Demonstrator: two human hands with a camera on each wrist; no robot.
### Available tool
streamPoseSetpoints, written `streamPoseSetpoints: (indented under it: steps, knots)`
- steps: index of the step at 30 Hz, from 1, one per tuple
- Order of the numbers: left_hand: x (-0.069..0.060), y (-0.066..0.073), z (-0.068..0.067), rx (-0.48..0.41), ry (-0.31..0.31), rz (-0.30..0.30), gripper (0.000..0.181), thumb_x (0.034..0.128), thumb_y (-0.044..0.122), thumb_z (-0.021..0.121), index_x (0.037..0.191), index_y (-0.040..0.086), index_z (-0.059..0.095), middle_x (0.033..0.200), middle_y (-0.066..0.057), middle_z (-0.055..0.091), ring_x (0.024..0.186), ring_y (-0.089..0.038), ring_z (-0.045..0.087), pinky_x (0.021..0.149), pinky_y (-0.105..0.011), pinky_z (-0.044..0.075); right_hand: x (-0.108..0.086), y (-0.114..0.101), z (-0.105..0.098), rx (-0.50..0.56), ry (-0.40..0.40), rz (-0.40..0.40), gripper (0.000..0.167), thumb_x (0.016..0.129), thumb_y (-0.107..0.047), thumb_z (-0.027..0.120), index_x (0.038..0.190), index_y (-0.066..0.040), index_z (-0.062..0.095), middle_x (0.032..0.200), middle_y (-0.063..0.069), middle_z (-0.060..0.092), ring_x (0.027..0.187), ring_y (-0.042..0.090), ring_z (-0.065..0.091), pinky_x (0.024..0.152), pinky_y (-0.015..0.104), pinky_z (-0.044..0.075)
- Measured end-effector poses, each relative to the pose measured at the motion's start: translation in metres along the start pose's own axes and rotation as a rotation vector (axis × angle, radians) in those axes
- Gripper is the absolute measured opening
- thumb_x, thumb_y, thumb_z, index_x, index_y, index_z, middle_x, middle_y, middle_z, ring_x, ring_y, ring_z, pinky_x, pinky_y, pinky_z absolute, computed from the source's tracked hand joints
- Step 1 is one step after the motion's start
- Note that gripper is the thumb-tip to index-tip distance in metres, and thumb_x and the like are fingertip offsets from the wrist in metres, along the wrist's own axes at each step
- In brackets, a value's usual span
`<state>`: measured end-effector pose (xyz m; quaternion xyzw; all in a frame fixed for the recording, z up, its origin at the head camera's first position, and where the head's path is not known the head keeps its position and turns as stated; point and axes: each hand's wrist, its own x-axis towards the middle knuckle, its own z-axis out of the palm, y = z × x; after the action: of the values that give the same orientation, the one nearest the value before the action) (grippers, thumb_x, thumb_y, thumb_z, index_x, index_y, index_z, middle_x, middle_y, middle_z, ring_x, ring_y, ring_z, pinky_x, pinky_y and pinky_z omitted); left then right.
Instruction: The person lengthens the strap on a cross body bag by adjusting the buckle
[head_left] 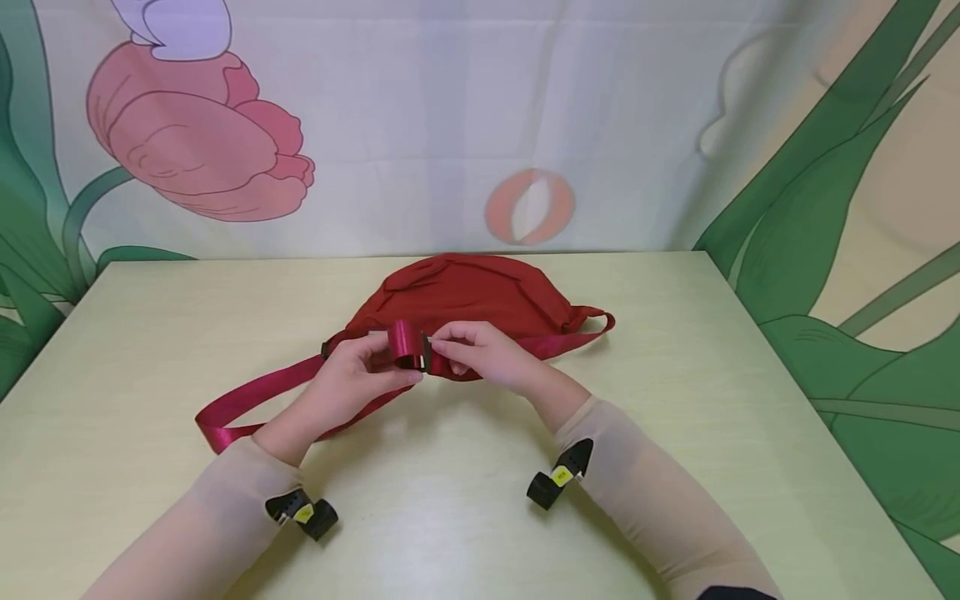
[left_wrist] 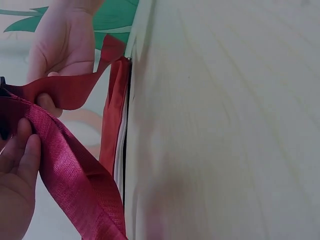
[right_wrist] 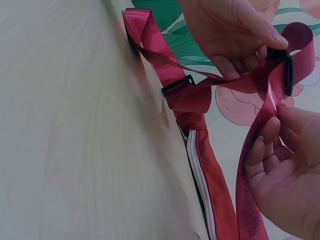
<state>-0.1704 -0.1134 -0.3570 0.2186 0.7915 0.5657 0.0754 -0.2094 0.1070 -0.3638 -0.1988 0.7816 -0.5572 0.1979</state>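
Because the webbing looks slick and the black plastic buckle [head_left: 426, 353] is narrow, this step probably goes best with one hand steadying while the other feeds. Both hands are close together, each clamped on the shiny crimson webbing strap [head_left: 277, 383]. The left hand [head_left: 341, 383] has its thumb at the buckle and its fingers against the strap, and the right hand [head_left: 480, 350] pinches the band just beside it. The dark red cloth waist bag [head_left: 472, 292] lies on the pale wood-grain tabletop [head_left: 675, 375], just beyond the hands near the far edge.

A short loop of strap stands up at the buckle (whether the end is fully threaded, I cannot tell). I would hold the frame square with the left thumb and ease the webbing through flat, a little at a time, since a folded edge could jam. The right wrist view shows the strap turning on edge near the buckle, so smoothing that twist first seems wise. The second black slider [right_wrist: 177, 85], near the end of the bag, is best left alone, and the long loop at the left needs enough slack not to tug.
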Motion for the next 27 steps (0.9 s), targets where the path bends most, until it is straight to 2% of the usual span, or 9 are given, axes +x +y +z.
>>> streamPoseSetpoints:
  steps: [5,9,12,15,20,23,27]
  knots:
    - [0.003,-0.001,0.003,-0.012,0.015,-0.006,0.040,0.0802,0.021,0.075,0.118,0.012,0.063,0.108,-0.003,0.065,0.093,-0.018,0.063,0.082,-0.034,0.050,0.000,0.000,0.001,0.051,0.041,0.020,0.017,0.094,-0.017,0.057,0.107,-0.007,0.059,0.082,0.006,0.057,0.071,0.016,0.054,0.070,0.026,0.049]
    - [0.005,-0.002,0.006,-0.027,0.012,0.013,0.040,0.0805,0.019,0.074,0.118,0.011,0.063,0.110,-0.004,0.063,0.094,-0.019,0.063,0.083,-0.035,0.050,-0.002,-0.001,0.001,0.097,0.030,0.021,0.024,0.093,-0.014,0.057,0.115,-0.006,0.052,0.093,0.010,0.061,0.078,0.019,0.057,0.075,0.028,0.050]
    - [0.005,-0.001,0.007,-0.029,0.002,0.011,0.041,0.0811,0.019,0.074,0.120,0.010,0.062,0.111,-0.005,0.063,0.096,-0.020,0.062,0.084,-0.036,0.050,-0.004,0.000,-0.002,0.057,0.002,0.002,0.029,0.094,-0.017,0.057,0.121,-0.007,0.052,0.094,0.009,0.062,0.078,0.020,0.057,0.073,0.028,0.050]
    - [0.005,-0.001,0.007,-0.030,-0.010,0.002,0.042,0.0814,0.019,0.073,0.120,0.010,0.062,0.111,-0.006,0.063,0.096,-0.020,0.062,0.084,-0.035,0.050,-0.007,0.004,-0.008,-0.027,-0.028,0.016,0.032,0.094,-0.024,0.057,0.123,-0.012,0.054,0.084,0.009,0.062,0.069,0.020,0.056,0.064,0.028,0.048]
    - [0.004,-0.001,0.007,-0.045,-0.005,-0.011,0.040,0.0807,0.017,0.074,0.118,0.008,0.062,0.110,-0.007,0.062,0.094,-0.020,0.062,0.083,-0.032,0.050,-0.012,0.010,-0.017,-0.086,-0.064,0.085,0.022,0.093,-0.027,0.058,0.111,-0.014,0.063,0.067,0.008,0.056,0.059,0.018,0.052,0.055,0.026,0.043]
    - [0.004,-0.002,0.008,-0.053,-0.017,-0.022,0.042,0.0806,0.016,0.074,0.119,0.007,0.061,0.111,-0.008,0.061,0.094,-0.020,0.063,0.082,-0.031,0.050,-0.012,0.011,-0.017,-0.043,-0.047,0.065,0.017,0.094,-0.023,0.057,0.101,-0.009,0.063,0.067,0.007,0.053,0.061,0.016,0.050,0.057,0.025,0.043]
    - [0.005,-0.002,0.009,-0.019,-0.032,-0.039,0.045,0.0807,0.018,0.074,0.123,0.009,0.060,0.111,-0.006,0.062,0.095,-0.020,0.062,0.082,-0.032,0.050,-0.011,0.010,-0.015,0.020,-0.025,0.027,0.015,0.094,-0.020,0.056,0.098,-0.006,0.061,0.067,0.007,0.050,0.063,0.016,0.048,0.059,0.025,0.041]
